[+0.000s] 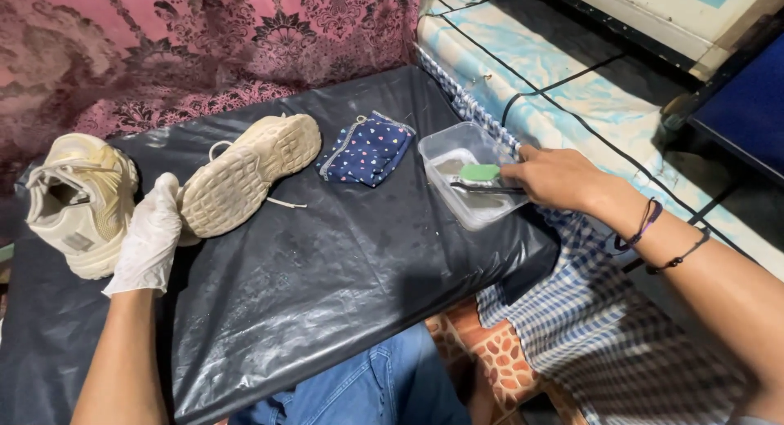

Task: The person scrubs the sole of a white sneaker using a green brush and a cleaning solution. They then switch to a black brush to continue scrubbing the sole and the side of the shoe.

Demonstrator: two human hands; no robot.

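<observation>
**Hands: left on shoe, right at tub**

Left hand (149,239), in a thin white glove, is closed round the heel end of a cream chunky-soled sneaker (245,173). That sneaker is tipped over, lugged sole up toward the camera, one loose lace trailing on the cover. Fingers are mostly hidden behind the sole, so exact grip can't be read.

Right hand (555,178), bare, dark cord bracelets (653,237) at the wrist, is pinching the dark handle of a small brush with a green back (480,174). The brush head sits inside a clear rectangular plastic tub (467,173). Tub contents look greyish; can't tell what they are.

Second cream sneaker (80,198) stands upright just left of the gloved hand, opening up, touching or nearly touching the glove.

Between the tipped sneaker and the tub: a navy fabric pouch with small coloured hearts and a zip edge (367,149), lying flat, apart from both.

All of this sits on a counter covered in black plastic sheeting (327,286), glossy with smudges. A blue-and-white checked cloth (588,327) hangs at its right edge under the right forearm. A pink patterned fabric (204,41) lies behind. The person's blue denim knee (384,388) shows at the bottom.
</observation>
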